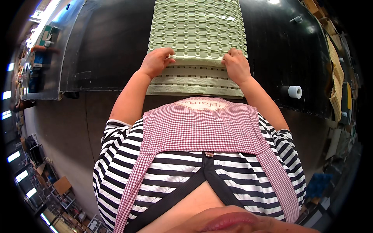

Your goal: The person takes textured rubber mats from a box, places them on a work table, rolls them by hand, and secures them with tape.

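Both our left hand (156,63) and right hand (237,66) pinch, fingers closed, the near edge of the studded green mat (198,33) over a slotted green layer (194,80) on the black table (108,50); we seem to be positioning it, and probably need matched, level handling next.

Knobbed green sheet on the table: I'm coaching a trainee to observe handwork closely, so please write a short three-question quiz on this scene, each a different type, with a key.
1. True or false: only the left hand touches the knobbed green sheet.
2. What colour is the tabletop? A red; B white; C black.
3. Fill the gap: the nearer white roll lies to the ____ of the right hand.

Key: 1 False, the right hand's fingers touch it too; 2 C; 3 right.
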Demonstrator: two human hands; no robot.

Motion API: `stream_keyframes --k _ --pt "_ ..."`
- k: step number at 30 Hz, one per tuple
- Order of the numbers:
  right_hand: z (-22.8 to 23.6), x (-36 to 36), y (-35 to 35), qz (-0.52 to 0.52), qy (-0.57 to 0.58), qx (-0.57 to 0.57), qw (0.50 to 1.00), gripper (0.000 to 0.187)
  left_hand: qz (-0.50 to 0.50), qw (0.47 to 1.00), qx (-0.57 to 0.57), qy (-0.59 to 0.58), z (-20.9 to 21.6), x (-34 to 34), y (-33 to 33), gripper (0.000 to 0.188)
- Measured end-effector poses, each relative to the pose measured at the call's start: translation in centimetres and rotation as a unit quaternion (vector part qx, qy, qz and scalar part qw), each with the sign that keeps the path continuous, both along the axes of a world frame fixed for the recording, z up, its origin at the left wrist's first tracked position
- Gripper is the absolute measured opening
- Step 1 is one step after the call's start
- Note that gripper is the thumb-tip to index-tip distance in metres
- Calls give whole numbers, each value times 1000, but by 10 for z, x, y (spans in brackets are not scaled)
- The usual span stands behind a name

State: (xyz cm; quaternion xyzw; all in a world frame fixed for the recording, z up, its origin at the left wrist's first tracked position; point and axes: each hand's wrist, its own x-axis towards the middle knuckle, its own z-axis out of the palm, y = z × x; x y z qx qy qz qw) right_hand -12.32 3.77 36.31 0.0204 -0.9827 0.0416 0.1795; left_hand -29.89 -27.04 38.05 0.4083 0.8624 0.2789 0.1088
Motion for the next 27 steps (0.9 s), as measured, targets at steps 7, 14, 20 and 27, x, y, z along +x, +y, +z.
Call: stream_keyframes --k 7,14,20,27 --pt "11 -3 -13 -40 0 -34 999 32 -26 965 19 261 -14 17 5 15" --pt "-9 34 -27 -40 -11 -39 998 43 42 955 61 287 -26 56 4 41" --pt "-26 -31 18 -12 40 -117 992 33 67 974 146 162 -48 -11 22 24" --pt "-27 -92 52 -31 123 -118 985 26 106 976 89 166 -21 -64 65 19"
